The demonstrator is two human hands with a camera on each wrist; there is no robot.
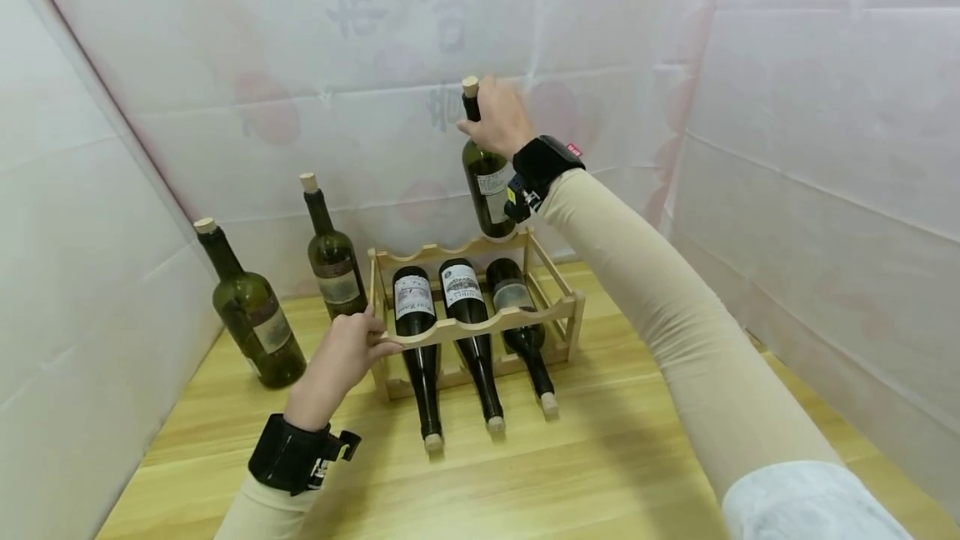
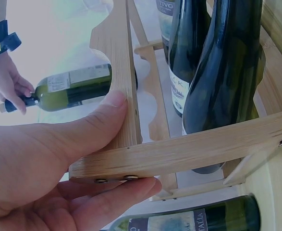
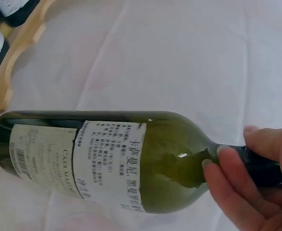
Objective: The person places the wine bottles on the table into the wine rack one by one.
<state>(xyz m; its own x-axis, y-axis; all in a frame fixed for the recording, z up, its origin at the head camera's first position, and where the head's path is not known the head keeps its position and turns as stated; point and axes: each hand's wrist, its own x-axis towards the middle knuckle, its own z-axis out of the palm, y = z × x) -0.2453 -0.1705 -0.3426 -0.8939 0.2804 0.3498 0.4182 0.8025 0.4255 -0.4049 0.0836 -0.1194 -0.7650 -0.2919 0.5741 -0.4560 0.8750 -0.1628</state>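
Observation:
My right hand [image 1: 504,117] grips a green wine bottle [image 1: 480,163] by its neck, cork end up, above the back of the wooden wine rack [image 1: 480,326]. White labels show on that bottle [image 3: 107,161] in the right wrist view, where its base is close to the rack's scalloped rail [image 3: 7,79]. At the front left corner of the rack, my left hand [image 1: 341,361] pinches the wood, thumb on top and fingers beneath, as the left wrist view shows. Three dark bottles lie in the rack, including a middle one [image 1: 462,283], with corked necks pointing towards me.
Two corked green bottles stand upright on the wood-grain table [image 1: 525,482], one at the far left [image 1: 258,327] and one close to the rack's left side [image 1: 333,265]. Pale fabric walls [image 1: 375,48] enclose the table at the back and both sides.

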